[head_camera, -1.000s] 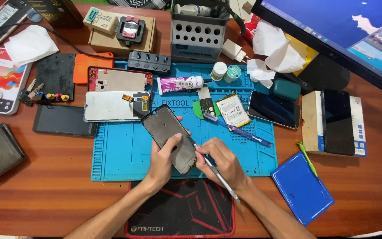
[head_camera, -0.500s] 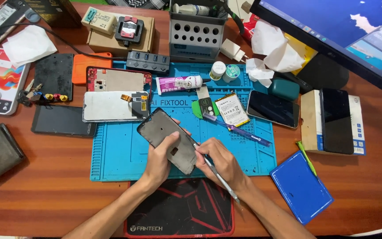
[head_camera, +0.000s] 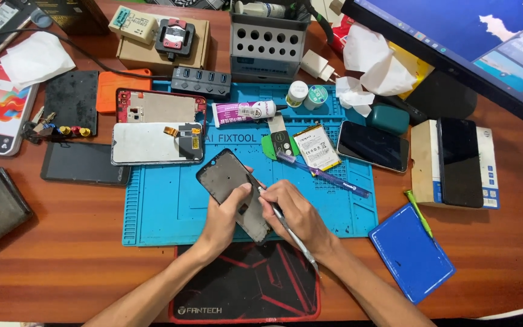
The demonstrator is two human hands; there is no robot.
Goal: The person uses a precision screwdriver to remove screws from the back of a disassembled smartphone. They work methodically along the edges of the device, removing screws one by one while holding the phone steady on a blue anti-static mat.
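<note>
My left hand (head_camera: 224, 218) grips a dark grey phone frame (head_camera: 227, 181) from below, thumb across its face, tilted over the blue work mat (head_camera: 164, 206). My right hand (head_camera: 295, 213) holds a thin metal tool (head_camera: 292, 233) like a pen, its tip touching the frame's right edge. Both hands are close together near the front middle of the mat.
On the mat lie a phone screen panel (head_camera: 155, 143), a red phone body (head_camera: 158, 108), a glue tube (head_camera: 243, 112), a battery (head_camera: 316, 147) and a purple pry tool (head_camera: 325, 175). A dark phone (head_camera: 372, 145), a blue pad (head_camera: 411, 251), a grey tool rack (head_camera: 269, 45) and a monitor (head_camera: 467, 42) surround it.
The phone frame has shifted slightly in my left hand, and the tool tip in my right hand has moved a little along its right edge.
</note>
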